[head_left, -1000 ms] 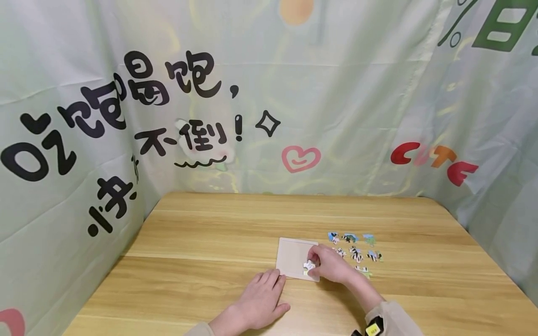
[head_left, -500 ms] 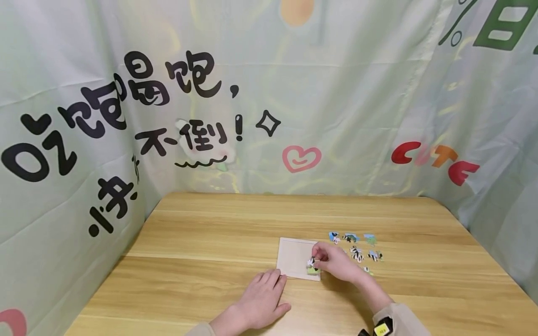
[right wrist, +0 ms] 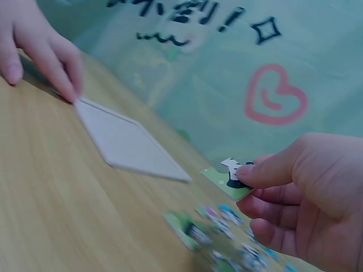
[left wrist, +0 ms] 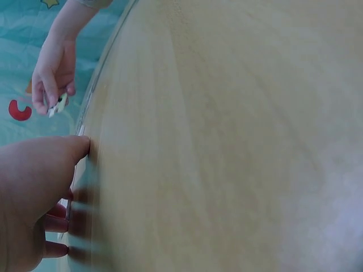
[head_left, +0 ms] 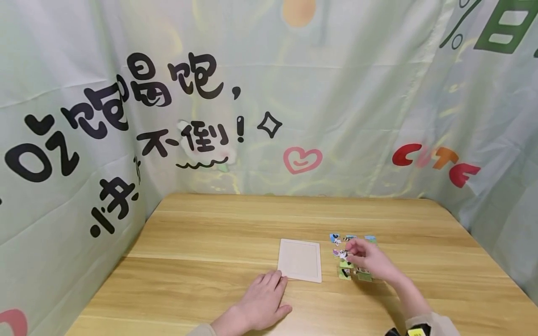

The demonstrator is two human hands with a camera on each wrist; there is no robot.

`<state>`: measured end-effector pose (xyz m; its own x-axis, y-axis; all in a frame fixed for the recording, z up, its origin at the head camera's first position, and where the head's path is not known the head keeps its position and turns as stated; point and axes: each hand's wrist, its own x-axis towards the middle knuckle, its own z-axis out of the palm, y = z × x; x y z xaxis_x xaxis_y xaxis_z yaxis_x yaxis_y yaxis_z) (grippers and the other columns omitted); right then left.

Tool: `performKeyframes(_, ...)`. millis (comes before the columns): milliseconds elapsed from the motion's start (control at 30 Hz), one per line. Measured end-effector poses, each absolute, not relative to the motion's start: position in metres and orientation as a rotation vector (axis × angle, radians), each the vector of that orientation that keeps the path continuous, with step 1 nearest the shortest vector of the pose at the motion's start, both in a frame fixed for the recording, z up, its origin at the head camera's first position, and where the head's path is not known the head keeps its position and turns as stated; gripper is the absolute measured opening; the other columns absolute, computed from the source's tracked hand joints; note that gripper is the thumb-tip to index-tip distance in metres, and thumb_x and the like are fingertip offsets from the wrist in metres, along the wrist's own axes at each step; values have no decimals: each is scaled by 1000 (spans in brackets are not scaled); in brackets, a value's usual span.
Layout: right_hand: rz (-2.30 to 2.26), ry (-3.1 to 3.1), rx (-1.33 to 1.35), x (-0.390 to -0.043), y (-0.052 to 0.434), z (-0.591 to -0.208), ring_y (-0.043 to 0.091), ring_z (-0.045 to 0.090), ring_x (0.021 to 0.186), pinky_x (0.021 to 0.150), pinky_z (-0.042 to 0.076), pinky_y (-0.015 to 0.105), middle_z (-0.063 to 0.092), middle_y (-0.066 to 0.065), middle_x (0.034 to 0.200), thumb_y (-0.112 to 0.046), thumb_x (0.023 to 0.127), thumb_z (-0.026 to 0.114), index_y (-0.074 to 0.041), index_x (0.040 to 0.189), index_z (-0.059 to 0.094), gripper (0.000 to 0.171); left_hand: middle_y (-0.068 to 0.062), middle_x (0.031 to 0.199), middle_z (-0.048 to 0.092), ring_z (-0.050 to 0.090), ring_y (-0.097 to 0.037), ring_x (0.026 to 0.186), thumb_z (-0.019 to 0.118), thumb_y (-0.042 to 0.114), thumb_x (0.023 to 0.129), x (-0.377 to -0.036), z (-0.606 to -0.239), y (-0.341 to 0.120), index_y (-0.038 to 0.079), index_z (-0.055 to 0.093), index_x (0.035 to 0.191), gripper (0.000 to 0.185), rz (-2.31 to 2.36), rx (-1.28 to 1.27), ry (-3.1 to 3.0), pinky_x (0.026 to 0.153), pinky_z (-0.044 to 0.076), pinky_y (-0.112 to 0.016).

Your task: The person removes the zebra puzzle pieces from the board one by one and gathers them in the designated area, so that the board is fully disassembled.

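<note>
Beside right hand (head_left: 370, 259): tray (head_left: 300, 260), loose pieces (head_left: 349, 273).

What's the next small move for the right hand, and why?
Probably carry the puzzle piece pinched in the right hand back over the bare tray and set it in. The hand sits above the loose pieces beside the tray, while the left hand steadies the tray's near corner.

The right hand (head_left: 370, 261) moves right, off the tray (head_left: 300, 260) and over the loose pieces (head_left: 350, 273) beside it; the piece (right wrist: 229, 177) it pinches goes with it; the tray's near right corner now lies bare.
</note>
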<state>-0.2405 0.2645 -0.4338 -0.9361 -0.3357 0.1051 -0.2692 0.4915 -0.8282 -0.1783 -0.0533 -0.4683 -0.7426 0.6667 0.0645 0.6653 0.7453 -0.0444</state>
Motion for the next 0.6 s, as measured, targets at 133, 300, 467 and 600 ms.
performKeyframes(133,-1476,2718,-460,-234,285,-435,8,54,75,63,49,23,58,10,84,-5,83,65,5,101,55,23,-12,139,40,35,-23,129,31,55,95,-178,-468,-54,4,43,137,67,13,-1093,-2892,102,33,-39)
performKeyframes(300,-1496,2731,-340,-224,310,-433,5,54,73,59,47,23,60,10,83,-4,83,66,7,101,56,24,-13,139,39,35,-23,129,31,56,95,-178,-469,-54,4,43,137,67,5,-1096,-2901,102,33,-40)
performKeyframes(467,-1436,2712,-254,-217,330,-433,5,53,70,54,45,24,60,5,82,-8,84,66,9,102,55,27,-13,139,39,34,-23,129,30,55,95,-178,-469,-54,4,43,137,67,0,-1098,-2897,102,33,-40)
performKeyframes(600,-1371,2685,-255,-215,344,-437,7,51,61,51,44,24,59,4,76,-9,84,65,9,98,55,25,-13,139,39,35,-23,129,31,55,95,-179,-469,-54,4,43,137,67,5,-1099,-2892,102,33,-40)
